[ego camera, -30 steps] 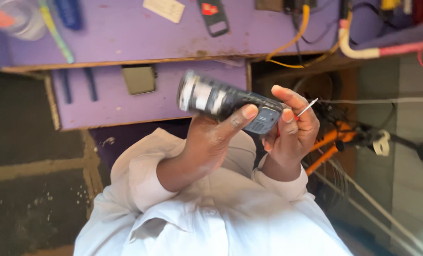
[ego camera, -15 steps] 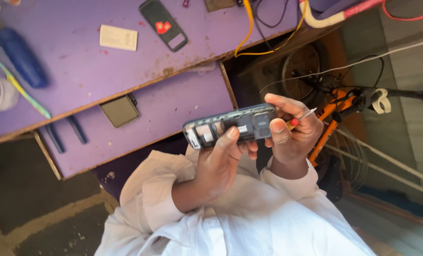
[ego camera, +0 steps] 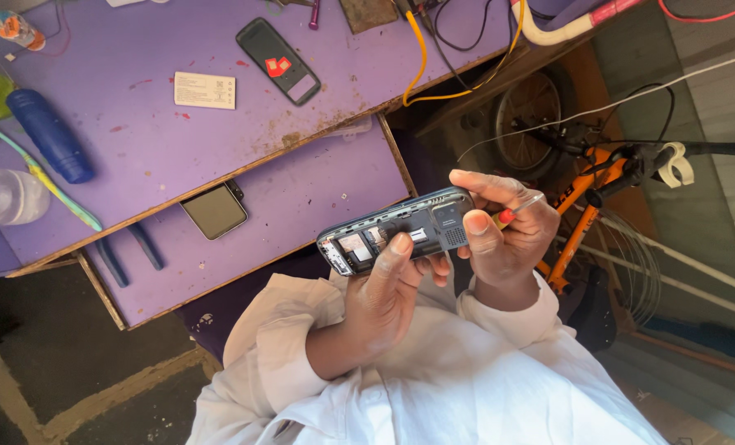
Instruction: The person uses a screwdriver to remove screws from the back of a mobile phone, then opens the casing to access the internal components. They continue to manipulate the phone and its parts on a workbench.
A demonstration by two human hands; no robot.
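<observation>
While the opened mobile phone (ego camera: 396, 231) lies crosswise above the person's lap, both hands grip it from opposite ends. Its back cover is off, so the dark inner frame, the card slots and the small speaker grille face up. The left hand (ego camera: 388, 297) comes up from below: its thumb (ego camera: 396, 251) presses on the exposed middle of the phone, and the other fingers curl under the lower edge, so this hand is closed around the body of the phone. The right hand (ego camera: 507, 235) wraps the phone's right end, thumb lying across the top near the grille, fingers folded behind. Between those fingers it also pinches a small screwdriver (ego camera: 511, 213) with a red band and a clear handle, which sticks out to the right, just beside the phone's end. Whether its tip touches the phone cannot be told.

Beyond the hands, a purple workbench (ego camera: 137, 124) carries a second dark phone (ego camera: 278, 60) lying face down, a white flat battery (ego camera: 205, 90), a blue bottle (ego camera: 49, 134) and a yellow cable (ego camera: 421, 62). On the pulled-out purple drawer shelf (ego camera: 301, 206) below lies a small square screen part (ego camera: 214, 210). To the right stands an orange bicycle (ego camera: 585, 206). White sleeves (ego camera: 285, 363) cover both forearms.
</observation>
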